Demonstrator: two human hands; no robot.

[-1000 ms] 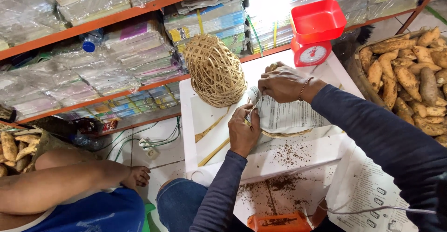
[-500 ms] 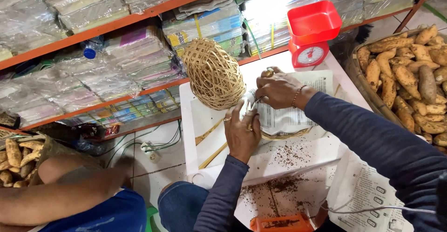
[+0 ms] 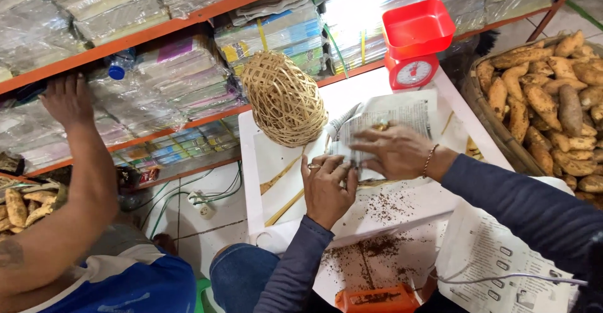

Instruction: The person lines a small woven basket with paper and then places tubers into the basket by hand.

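Observation:
My left hand [image 3: 326, 184] and my right hand [image 3: 392, 149] both press on a folded sheet of printed newspaper [image 3: 396, 115] lying on a white table [image 3: 264, 162]. The left hand wears a ring and grips the paper's near edge. The right hand, with a bracelet at the wrist, lies flat across the fold. What is wrapped inside the paper is hidden. A woven ball of tan rubber bands [image 3: 282, 96] stands just left of the paper. Dark crumbs [image 3: 386, 206] are scattered on the table near my hands.
A red kitchen scale [image 3: 416, 43] stands behind the paper. A basket of sweet potatoes [image 3: 546, 93] is at right. Another person in blue [image 3: 125, 281] reaches one hand [image 3: 66, 99] up to orange shelves of wrapped paper stacks [image 3: 188, 68]. More newspaper [image 3: 496, 256] lies near right.
My hands have flattened and folded the newspaper down on the table. The other person's arm has risen from low left up to the shelf.

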